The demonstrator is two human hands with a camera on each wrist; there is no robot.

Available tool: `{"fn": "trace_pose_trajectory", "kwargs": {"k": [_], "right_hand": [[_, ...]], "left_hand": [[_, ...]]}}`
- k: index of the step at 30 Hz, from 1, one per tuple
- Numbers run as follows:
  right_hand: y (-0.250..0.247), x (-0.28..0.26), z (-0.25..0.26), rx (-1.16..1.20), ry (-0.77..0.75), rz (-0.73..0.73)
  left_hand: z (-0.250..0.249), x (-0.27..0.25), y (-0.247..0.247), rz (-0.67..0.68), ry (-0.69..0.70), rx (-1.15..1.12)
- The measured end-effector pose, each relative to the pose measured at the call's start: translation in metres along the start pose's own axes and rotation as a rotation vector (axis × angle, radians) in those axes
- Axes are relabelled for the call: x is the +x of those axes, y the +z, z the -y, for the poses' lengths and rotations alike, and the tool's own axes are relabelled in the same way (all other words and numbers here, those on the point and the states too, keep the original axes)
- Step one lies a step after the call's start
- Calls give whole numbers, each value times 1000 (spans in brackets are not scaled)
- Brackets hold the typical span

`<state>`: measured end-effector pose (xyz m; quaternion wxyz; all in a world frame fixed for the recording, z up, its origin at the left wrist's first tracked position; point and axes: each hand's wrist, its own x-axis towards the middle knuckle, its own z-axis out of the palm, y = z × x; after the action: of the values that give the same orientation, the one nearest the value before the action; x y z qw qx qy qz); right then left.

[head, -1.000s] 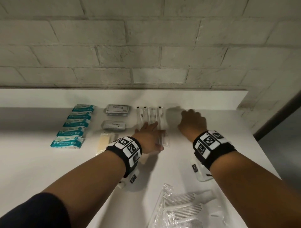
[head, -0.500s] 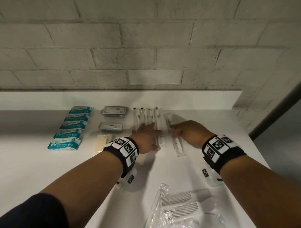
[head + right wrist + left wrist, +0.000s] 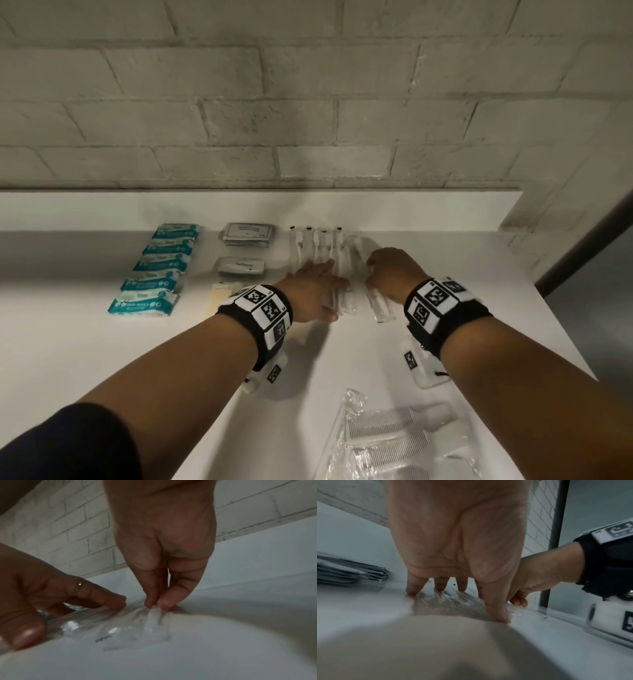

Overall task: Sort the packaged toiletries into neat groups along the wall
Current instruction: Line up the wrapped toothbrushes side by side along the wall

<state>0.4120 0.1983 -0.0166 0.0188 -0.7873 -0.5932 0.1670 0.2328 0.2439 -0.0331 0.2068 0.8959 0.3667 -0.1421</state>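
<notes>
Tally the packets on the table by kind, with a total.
Wipe packs: 5
Grey sachet piles: 2
Cream packet: 1
Clear brush packets: 5
Comb packets: 3 in view, cut off by the picture's edge
Total: 16 in view

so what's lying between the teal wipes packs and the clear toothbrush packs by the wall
In the head view, a column of grey sachets lies between the teal wipes packs and the clear toothbrush packs, with a pale yellow packet at its near end.
</notes>
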Motion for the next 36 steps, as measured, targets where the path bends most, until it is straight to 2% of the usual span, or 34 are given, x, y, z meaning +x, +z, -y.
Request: {"fn": "trace_pose_trajectory", "kwargs": {"k": [6, 8, 10, 11, 13, 15, 20, 29, 36], "right_hand": [[-2, 15, 5, 56, 49, 84], [2, 20, 0, 286, 84, 102], [4, 23, -7, 590, 141, 113], [3, 24, -12, 725, 170, 136], [1, 23, -19, 874, 190, 191], [0, 23, -22, 881, 169, 222], [6, 28, -17, 713, 115, 203], [6, 27, -12, 648, 121, 170], [7, 18, -19, 840, 172, 144]], "left_hand": [[3, -3, -4, -4, 20, 6], [4, 0, -5, -72, -66, -40], [5, 5, -6, -162, -209, -113], [4, 8, -7, -171, -265, -147], [3, 13, -7, -125, -288, -186], [1, 18, -4, -98, -265, -183], [-2, 27, 1, -111, -280, -168], [-1, 29, -1, -111, -289, -128], [-4, 19, -4, -151, -253, -192]]}}
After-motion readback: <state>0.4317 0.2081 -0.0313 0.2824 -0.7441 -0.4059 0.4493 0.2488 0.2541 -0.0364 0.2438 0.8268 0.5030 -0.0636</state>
